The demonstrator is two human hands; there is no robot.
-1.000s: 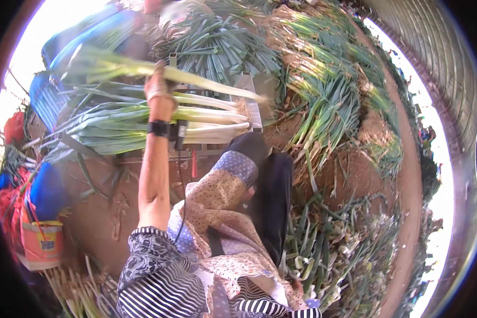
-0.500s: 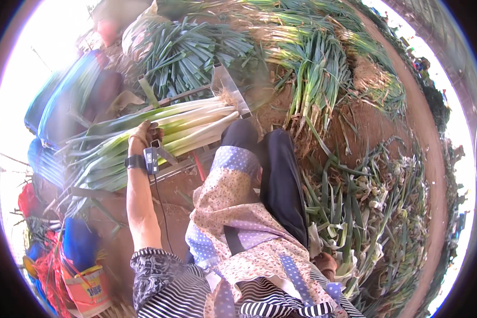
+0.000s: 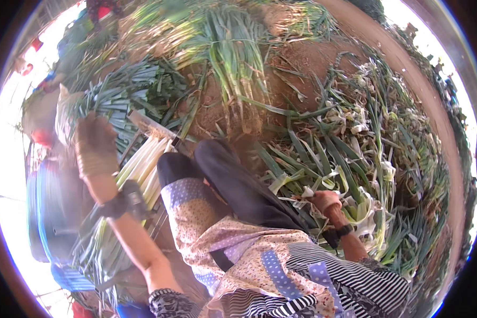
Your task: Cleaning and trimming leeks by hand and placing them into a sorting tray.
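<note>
- Clearly, the leeks (image 3: 143,172) lie side by side on a metal rack (image 3: 142,121), just to the right of the left hand (image 3: 96,143) and well to the left of the right hand (image 3: 326,202).
- Their white stalks lie between the left hand and the knees; their green leaves pass under the left forearm (image 3: 135,241) and spread on its outer side.
- The roots (image 3: 156,129) are at the far end, close to the plate of the rack.
- The two hands are well apart from each other. The left hand is blurred, so I cannot tell if its fingers are closed, or if it touches something.
- The right hand is low, at the near edge of a heap (image 3: 358,153) of loose leaves and pale pieces. Its fingers are bent, and one pale piece (image 3: 307,192) is at their tips; I cannot tell if it is gripped.
- On the left wrist there is a dark box (image 3: 135,199), and on the right wrist a black band (image 3: 345,230).
- Between the forearms are the dark trousers (image 3: 244,193) and the patterned apron (image 3: 244,238).
- Just beyond the left hand there is a pile of green leaves (image 3: 130,90).
- Farther ahead, between the hands, a tied bundle (image 3: 236,66) rests on brown soil (image 3: 299,66).
- Outward from the left forearm stand blue packs (image 3: 46,212), partly blurred.
- Beyond the heap, to the right of the right hand, a dirt path (image 3: 437,124) bends along.
</note>
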